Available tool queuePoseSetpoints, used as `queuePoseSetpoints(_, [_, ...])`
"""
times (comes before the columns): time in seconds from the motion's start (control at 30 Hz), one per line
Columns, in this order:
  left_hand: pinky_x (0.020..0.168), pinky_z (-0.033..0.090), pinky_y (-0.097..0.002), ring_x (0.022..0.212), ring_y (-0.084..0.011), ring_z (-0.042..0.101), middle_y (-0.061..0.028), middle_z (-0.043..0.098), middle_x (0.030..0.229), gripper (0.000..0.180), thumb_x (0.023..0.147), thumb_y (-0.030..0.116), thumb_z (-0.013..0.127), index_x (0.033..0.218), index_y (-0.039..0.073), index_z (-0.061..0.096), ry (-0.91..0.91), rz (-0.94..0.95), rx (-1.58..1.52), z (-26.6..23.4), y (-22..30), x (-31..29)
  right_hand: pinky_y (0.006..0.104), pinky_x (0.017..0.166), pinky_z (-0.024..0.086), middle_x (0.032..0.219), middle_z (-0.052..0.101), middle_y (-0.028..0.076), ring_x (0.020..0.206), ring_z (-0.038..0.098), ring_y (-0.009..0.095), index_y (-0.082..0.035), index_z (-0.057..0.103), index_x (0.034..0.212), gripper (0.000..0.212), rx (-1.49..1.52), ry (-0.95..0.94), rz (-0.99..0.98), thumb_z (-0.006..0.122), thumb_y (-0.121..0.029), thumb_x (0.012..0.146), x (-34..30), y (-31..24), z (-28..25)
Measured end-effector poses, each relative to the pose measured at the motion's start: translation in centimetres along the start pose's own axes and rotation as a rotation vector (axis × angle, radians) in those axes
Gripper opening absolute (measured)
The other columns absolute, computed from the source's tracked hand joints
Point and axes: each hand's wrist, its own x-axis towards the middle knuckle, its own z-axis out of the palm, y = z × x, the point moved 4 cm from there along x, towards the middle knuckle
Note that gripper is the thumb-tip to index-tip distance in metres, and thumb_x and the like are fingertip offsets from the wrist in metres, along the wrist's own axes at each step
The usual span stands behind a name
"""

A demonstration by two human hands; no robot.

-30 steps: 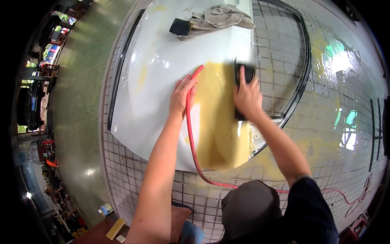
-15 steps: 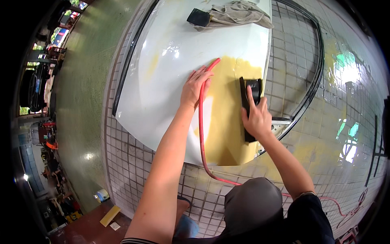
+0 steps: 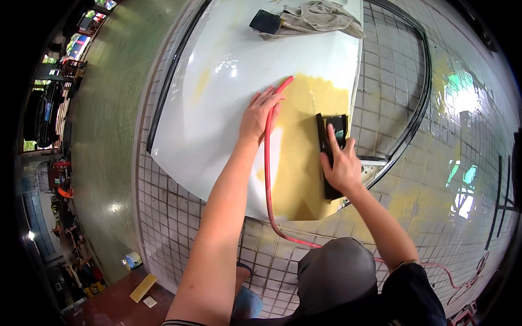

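Observation:
A white car door panel (image 3: 204,125) lies in front of me with a wet-looking yellow patch of filler (image 3: 299,174) on its right part. My left hand (image 3: 262,115) is closed round a red hose (image 3: 267,185) and rests on the panel at the patch's left edge. The hose's end points away from me over the patch. On the patch's right side, my right hand (image 3: 345,165) grips a long black sanding block (image 3: 323,141), its index finger stretched along the top. The block's underside is hidden against the panel.
A grey cloth (image 3: 321,19) and a small black pad (image 3: 265,22) lie on the panel's far end. The door's black-edged window frame (image 3: 424,81) reaches out to the right. Wet tiles (image 3: 440,179) surround the door. A green floor (image 3: 114,119) lies left.
My right hand and the sanding block have slid a little toward me along the yellow patch. My left hand and the hose stay at nearly the same place on the panel.

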Motion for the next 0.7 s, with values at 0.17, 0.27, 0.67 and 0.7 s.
queuePoseSetpoints(0.17, [0.122, 0.042, -0.0492, 0.142, -0.0319, 0.058, -0.0151, 0.071, 0.137, 0.022, 0.107, 0.023, 0.057, 0.124, 0.015, 0.069, 0.014, 0.016, -0.029, 1.2, 0.1, 0.6, 0.0563, 0.081, 0.061, 0.133, 0.052, 0.034, 0.098, 0.07, 0.051, -0.032, 0.029, 0.169, 0.073, -0.07, 0.214, 0.203, 0.059, -0.042, 0.103, 12.9, 5.1, -3.4])
queuePoseSetpoints(0.27, [0.122, 0.042, -0.0491, 0.141, -0.0323, 0.058, -0.0155, 0.07, 0.138, 0.022, 0.107, 0.023, 0.057, 0.124, 0.015, 0.069, -0.008, 0.0, -0.029, 1.1, -0.3, 0.4, 0.0556, 0.083, 0.061, 0.135, 0.05, 0.038, 0.104, 0.069, 0.052, -0.027, 0.031, 0.169, 0.074, -0.063, 0.201, 0.276, 0.061, -0.04, 0.103, 12.4, 3.5, -2.4])
queuePoseSetpoints(0.67, [0.119, 0.044, -0.0476, 0.138, -0.0306, 0.061, -0.0139, 0.073, 0.132, 0.021, 0.106, 0.021, 0.058, 0.12, 0.014, 0.071, 0.048, 0.009, -0.046, 1.5, 0.9, 0.8, 0.058, 0.087, 0.06, 0.135, 0.051, 0.036, 0.101, 0.072, 0.052, -0.028, 0.034, 0.168, 0.072, -0.034, 0.241, 0.421, 0.056, -0.046, 0.103, 16.0, 7.2, -4.0])
queuePoseSetpoints(0.7, [0.119, 0.044, -0.0474, 0.138, -0.0306, 0.061, -0.0137, 0.073, 0.132, 0.02, 0.106, 0.021, 0.058, 0.119, 0.014, 0.071, 0.058, -0.001, -0.045, 1.5, 0.6, 0.5, 0.058, 0.087, 0.06, 0.136, 0.051, 0.036, 0.103, 0.072, 0.052, -0.027, 0.035, 0.168, 0.072, -0.046, 0.225, 0.447, 0.056, -0.046, 0.103, 16.1, 6.6, -3.8])
